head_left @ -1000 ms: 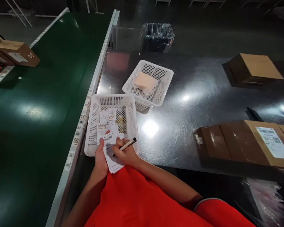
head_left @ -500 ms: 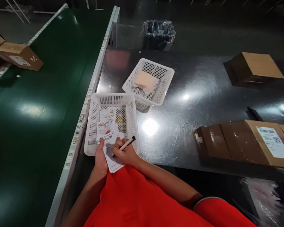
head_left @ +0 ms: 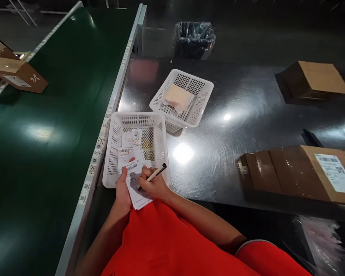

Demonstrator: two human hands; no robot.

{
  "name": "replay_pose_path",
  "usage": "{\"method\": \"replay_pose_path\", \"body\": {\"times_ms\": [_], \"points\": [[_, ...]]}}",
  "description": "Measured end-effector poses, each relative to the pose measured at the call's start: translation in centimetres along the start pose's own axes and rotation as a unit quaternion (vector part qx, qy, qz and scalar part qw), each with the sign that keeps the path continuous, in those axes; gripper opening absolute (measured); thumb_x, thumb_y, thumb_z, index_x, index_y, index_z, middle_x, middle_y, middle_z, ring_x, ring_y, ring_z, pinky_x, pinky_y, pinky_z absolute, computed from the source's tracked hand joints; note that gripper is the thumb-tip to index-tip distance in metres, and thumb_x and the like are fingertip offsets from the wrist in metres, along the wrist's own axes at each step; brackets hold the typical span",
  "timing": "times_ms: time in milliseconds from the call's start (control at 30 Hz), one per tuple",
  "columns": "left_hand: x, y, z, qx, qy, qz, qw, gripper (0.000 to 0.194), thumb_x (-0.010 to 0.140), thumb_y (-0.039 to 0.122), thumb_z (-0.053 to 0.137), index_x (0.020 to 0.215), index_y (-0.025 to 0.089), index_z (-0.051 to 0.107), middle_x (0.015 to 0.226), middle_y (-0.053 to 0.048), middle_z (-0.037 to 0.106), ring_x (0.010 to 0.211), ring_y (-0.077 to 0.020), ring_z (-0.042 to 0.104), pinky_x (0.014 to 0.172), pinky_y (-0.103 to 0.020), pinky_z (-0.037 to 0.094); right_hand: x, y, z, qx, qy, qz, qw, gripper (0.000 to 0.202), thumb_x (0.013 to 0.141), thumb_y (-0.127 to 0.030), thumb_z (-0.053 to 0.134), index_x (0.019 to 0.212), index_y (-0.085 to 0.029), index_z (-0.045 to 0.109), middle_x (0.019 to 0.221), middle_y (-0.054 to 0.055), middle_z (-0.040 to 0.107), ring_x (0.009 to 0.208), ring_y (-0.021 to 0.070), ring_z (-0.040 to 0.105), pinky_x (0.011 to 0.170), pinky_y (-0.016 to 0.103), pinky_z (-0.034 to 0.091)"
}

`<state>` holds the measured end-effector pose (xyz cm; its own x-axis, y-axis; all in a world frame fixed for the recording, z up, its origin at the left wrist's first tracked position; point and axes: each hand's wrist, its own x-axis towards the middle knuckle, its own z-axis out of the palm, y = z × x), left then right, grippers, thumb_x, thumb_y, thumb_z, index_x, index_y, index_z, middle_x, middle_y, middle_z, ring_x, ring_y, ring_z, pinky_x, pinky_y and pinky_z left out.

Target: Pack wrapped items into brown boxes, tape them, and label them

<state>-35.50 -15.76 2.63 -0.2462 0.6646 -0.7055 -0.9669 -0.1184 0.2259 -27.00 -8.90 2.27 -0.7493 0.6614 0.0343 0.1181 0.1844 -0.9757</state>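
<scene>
My left hand [head_left: 123, 191] grips a small stack of printed paper slips [head_left: 135, 194] by its left side, over the near end of a white perforated basket [head_left: 107, 168]. In my right hand [head_left: 155, 187] is a pen [head_left: 156, 172] with a black end, its tip down on the top slip. More slips with barcodes [head_left: 126, 138] lie inside that basket, some with yellow marks. A second white basket [head_left: 202, 102], touching the first at its far right, holds a pale wrapped packet [head_left: 177, 96].
Left of a metal rail [head_left: 92, 168] with code stickers runs a green conveyor belt [head_left: 46, 168], with a carton [head_left: 24, 74] at its far edge. Cartons [head_left: 293, 172] and another box [head_left: 323, 78] rest on the dark metal table [head_left: 212, 153]. Beyond stands a lined bin [head_left: 194, 42].
The carton by the conveyor has moved slightly left and nearer. The rest of the view has shifted a little, while both hands keep nearly the same pose on the slips and pen.
</scene>
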Motion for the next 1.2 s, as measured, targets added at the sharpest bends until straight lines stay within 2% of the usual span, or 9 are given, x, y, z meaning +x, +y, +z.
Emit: {"method": "replay_pose_path", "body": {"times_ms": [367,467,533,633,767,833,900,1000,1200], "points": [[0.8,-0.4,-1.1,-0.015,-0.006,0.008,1.000,0.046,0.095,0.040,0.042,0.137,0.023,0.051,0.121,-0.009,0.067,0.112,-0.0255,0.062,0.105,-0.045,0.043,-0.5,0.7,0.5,0.035,0.017,0.008,0.999,0.035,0.074,-0.025,0.050,0.055,-0.023,0.021,0.048,-0.008,0.024,0.047,0.0084,0.027,0.051,0.025,0.032],[0.7,0.4,-1.9,-0.018,0.001,0.004,1.000,0.045,0.094,0.042,0.045,0.135,0.026,0.052,0.113,-0.009,0.070,0.107,-0.0279,0.064,0.101,-0.050,0.045,-0.3,1.9,0.1,0.092,0.102,0.069,0.988,0.033,0.083,-0.037,0.051,0.060,-0.023,0.032,0.051,-0.007,0.036,0.045,0.0092,0.035,0.047,0.024,0.034],[0.2,1.1,-2.9,-0.010,0.013,-0.005,1.000,0.044,0.092,0.042,0.049,0.134,0.031,0.053,0.100,-0.009,0.073,0.103,-0.0299,0.066,0.097,-0.055,0.046,0.6,3.5,-0.6,0.058,0.125,0.121,0.983,0.028,0.091,-0.045,0.040,0.075,-0.023,0.045,0.063,-0.004,0.053,0.046,0.0100,0.044,0.047,0.024,0.037],[-1.0,1.8,-4.6,0.014,0.034,-0.014,0.999,0.045,0.091,0.036,0.052,0.136,0.036,0.049,0.092,-0.008,0.073,0.101,-0.0312,0.068,0.094,-0.057,0.048,2.7,6.8,-1.7,-0.130,0.029,0.186,0.973,0.031,0.098,-0.038,0.026,0.098,-0.022,0.053,0.084,0.001,0.065,0.055,0.0110,0.056,0.054,0.023,0.042],[-2.4,1.1,-5.9,0.009,0.013,-0.028,0.999,0.049,0.091,0.034,0.051,0.140,0.035,0.044,0.103,-0.009,0.072,0.102,-0.0309,0.068,0.094,-0.057,0.048,5.2,10.8,-0.9,-0.268,-0.032,0.232,0.935,0.013,0.086,-0.022,0.056,0.098,-0.018,0.059,0.092,0.009,0.068,0.082,0.0204,0.062,0.067,0.027,0.041],[-2.8,0.5,-5.8,-0.008,-0.004,-0.040,0.999,0.050,0.091,0.035,0.051,0.141,0.034,0.043,0.108,-0.010,0.070,0.104,-0.0306,0.067,0.095,-0.057,0.048,6.0,11.9,0.3,-0.304,-0.033,0.242,0.921,0.028,0.078,-0.017,0.065,0.105,-0.015,0.057,0.104,0.015,0.066,0.094,0.0256,0.060,0.070,0.028,0.039],[-2.9,0.3,-5.5,-0.016,-0.010,-0.043,0.999,0.051,0.091,0.036,0.051,0.141,0.034,0.043,0.111,-0.010,0.069,0.106,-0.0299,0.066,0.097,-0.054,0.047,6.7,12.3,1.1,-0.327,-0.037,0.248,0.911,0.032,0.078,-0.016,0.065,0.109,-0.014,0.056,0.108,0.017,0.065,0.096,0.0263,0.059,0.070,0.028,0.038],[-2.8,1.0,-5.2,-0.003,-0.017,-0.020,1.000,0.052,0.090,0.035,0.053,0.141,0.034,0.042,0.110,-0.009,0.069,0.107,-0.0294,0.066,0.098,-0.052,0.047,7.5,12.2,1.0,-0.341,-0.047,0.256,0.903,0.020,0.084,-0.014,0.055,0.104,-0.017,0.057,0.094,0.011,0.068,0.084,0.0220,0.061,0.066,0.027,0.037],[-1.8,2.9,-5.6,0.027,0.013,0.017,0.999,0.046,0.089,0.036,0.052,0.134,0.032,0.048,0.101,-0.011,0.070,0.105,-0.0323,0.066,0.092,-0.056,0.050,7.1,10.6,-2.9,-0.366,-0.034,0.248,0.897,0.021,0.084,-0.007,0.047,0.099,-0.017,0.058,0.083,0.010,0.068,0.079,0.0229,0.062,0.067,0.029,0.037]]}}
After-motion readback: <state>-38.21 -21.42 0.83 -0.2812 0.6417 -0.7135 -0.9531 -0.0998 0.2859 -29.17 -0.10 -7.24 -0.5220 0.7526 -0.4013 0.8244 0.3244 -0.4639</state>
